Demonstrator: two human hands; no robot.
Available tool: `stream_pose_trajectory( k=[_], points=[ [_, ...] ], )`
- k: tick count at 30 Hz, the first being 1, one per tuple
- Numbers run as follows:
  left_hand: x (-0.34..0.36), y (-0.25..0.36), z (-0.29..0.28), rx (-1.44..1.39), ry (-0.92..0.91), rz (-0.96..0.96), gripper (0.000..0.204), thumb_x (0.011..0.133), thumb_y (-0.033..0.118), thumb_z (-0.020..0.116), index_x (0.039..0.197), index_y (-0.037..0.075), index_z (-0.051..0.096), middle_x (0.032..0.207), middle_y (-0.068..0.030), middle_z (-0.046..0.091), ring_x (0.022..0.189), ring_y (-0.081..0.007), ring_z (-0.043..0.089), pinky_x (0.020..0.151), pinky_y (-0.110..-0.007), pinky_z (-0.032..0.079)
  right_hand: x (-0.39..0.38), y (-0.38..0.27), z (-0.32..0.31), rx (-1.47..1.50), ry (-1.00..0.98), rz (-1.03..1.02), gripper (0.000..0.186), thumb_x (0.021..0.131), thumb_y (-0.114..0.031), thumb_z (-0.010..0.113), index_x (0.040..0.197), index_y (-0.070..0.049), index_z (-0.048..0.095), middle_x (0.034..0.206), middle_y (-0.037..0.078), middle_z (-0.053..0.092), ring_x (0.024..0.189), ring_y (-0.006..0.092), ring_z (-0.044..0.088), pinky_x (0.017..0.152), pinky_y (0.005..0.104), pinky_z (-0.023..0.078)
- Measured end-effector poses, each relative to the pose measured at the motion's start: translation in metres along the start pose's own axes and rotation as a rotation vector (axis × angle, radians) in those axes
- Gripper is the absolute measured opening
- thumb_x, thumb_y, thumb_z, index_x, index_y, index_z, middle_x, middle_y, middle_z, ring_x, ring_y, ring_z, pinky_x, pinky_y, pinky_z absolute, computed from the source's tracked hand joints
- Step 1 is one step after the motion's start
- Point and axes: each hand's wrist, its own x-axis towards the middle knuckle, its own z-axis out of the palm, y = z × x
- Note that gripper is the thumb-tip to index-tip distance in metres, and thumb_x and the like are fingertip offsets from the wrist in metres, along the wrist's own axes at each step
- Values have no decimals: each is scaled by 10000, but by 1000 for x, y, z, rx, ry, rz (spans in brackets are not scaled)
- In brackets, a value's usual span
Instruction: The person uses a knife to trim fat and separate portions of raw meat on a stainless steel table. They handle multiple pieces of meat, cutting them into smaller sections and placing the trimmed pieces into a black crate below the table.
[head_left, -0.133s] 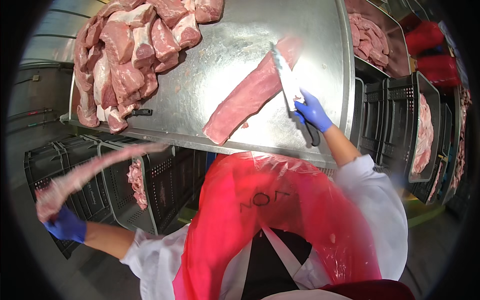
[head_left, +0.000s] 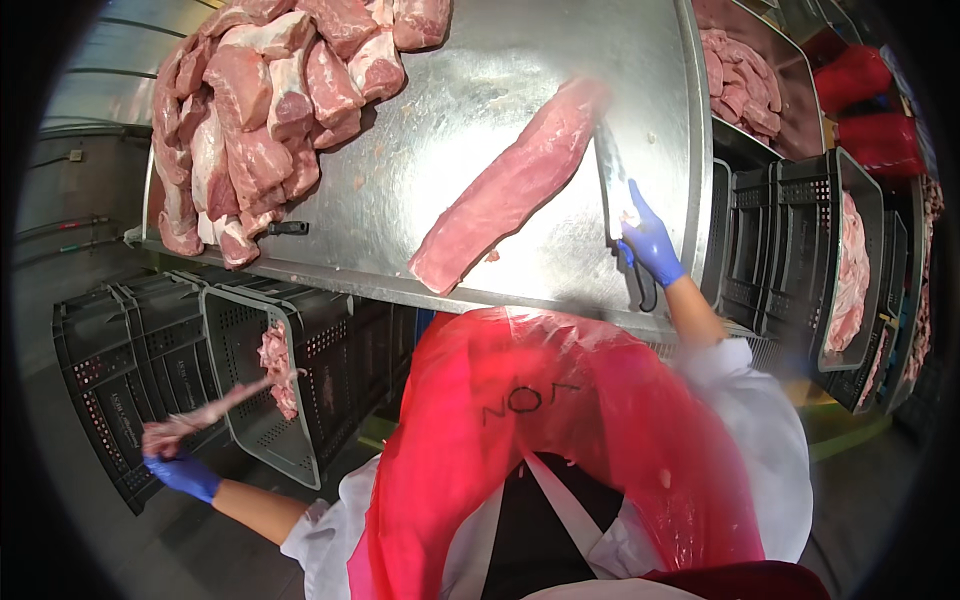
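Note:
My left hand [head_left: 184, 477], in a blue glove, is low at the left with its fingers closed at one end of a thin strip of meat trimming [head_left: 205, 413]. The strip's other end reaches over the mouth of a dark crate [head_left: 238, 405]. My right hand [head_left: 654, 250], also gloved in blue, grips a knife [head_left: 611, 180], its blade pointing away from me over the steel table [head_left: 400, 190]. The blade tip lies close beside the far end of a long trimmed loin of meat [head_left: 510, 190], which rests slantwise across the table.
A big heap of meat cuts [head_left: 255, 120] covers the table's far left, with a dark-handled tool [head_left: 288, 228] at its edge. Meat trimmings [head_left: 277, 365] lie in the left crate. To the right stand more crates [head_left: 790, 240] and a bin of meat pieces [head_left: 742, 85].
My left hand has moved right and slightly down, and the strip has swung down toward the crate. My right hand has drawn the knife rightward off the loin.

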Motion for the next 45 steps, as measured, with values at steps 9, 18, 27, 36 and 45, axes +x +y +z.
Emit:
stream_pose_trajectory(
  k=[9,18,27,36,45],
  points=[
    [-71,-77,245,571,-542,-216,488,916,179,689,1325,-31,524,1287,-194,587,1184,-274,573,1013,-390,451,23,44,-15,137,132,-64,782,961,-14,519,1617,-240,159,760,31,604,535,81,571,494,262,517],
    [-211,-4,755,26,-1289,-98,442,863,257,696,1187,-29,601,977,-140,703,880,-235,679,806,-343,539,10,15,-16,71,236,64,819,950,-4,529,1616,-276,137,692,45,596,546,91,577,468,264,509],
    [-236,4,875,105,-1949,134,284,843,285,666,797,5,692,713,-60,636,656,-134,541,624,-324,462,-25,31,-22,270,408,117,743,980,-29,562,1614,-181,205,910,14,578,679,69,520,594,253,494],
    [-245,39,826,-119,-1854,-13,364,933,344,652,746,32,629,656,33,533,630,-69,455,588,-265,403,50,2,-24,-10,414,-138,752,973,-56,532,1619,-209,176,770,43,606,594,78,528,527,246,469],
    [-239,80,795,-29,-1656,160,377,950,322,654,768,-7,623,625,-17,528,614,-93,447,580,-300,409,126,-79,-8,-19,202,3,720,979,-240,511,1610,-176,169,750,164,670,614,221,659,626,361,564]
  ],
)
